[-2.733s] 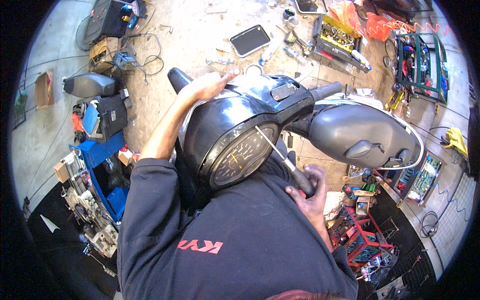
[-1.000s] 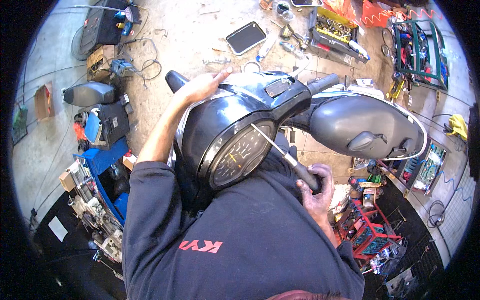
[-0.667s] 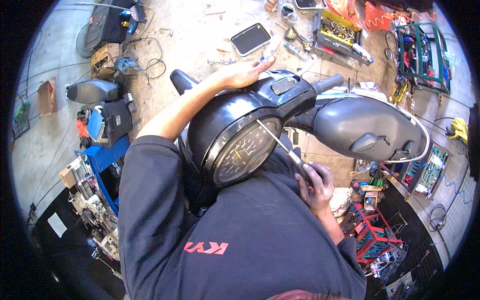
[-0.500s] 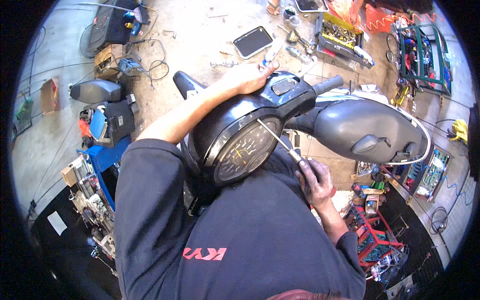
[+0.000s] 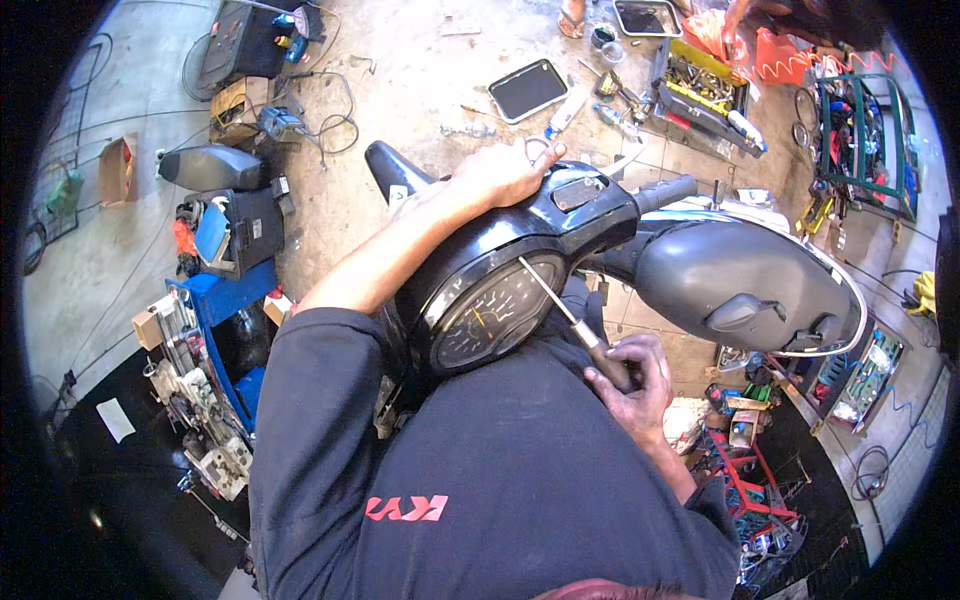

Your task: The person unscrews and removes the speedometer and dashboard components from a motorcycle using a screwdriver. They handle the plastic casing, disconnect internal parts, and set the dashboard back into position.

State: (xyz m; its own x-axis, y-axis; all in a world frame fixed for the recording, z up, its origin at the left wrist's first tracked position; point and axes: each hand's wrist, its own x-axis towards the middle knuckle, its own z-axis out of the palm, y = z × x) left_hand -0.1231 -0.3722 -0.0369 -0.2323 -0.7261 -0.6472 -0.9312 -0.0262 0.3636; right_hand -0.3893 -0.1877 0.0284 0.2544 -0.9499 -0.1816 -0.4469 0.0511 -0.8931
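- Screwdriver sits in the right hand, whose fingers are wrapped round its handle; more of the handle now shows between them than half a second ago, so the hold appears to lie further back on it.
- Ahead of and to the left of those fingers, the shaft slants to the upper edge of the round gauge. Its tip remains at about the same place on that rim; whether it is seated in anything is too small to tell.
- Further up and left, the left hand lies over the glossy black handlebar cover. Earlier it rested nearer the cover's left end; now it is farther right, which looks to put its support closer to the tip. Its fingertips are partly hidden, so I cannot tell how firmly they close.
- Up and to the right of the right fingers is the rounded dark seat.
- Beyond the left fingers, on the floor, lies a dark tray; farther right stands an open toolbox.
- Farthest off, another person's foot shows.
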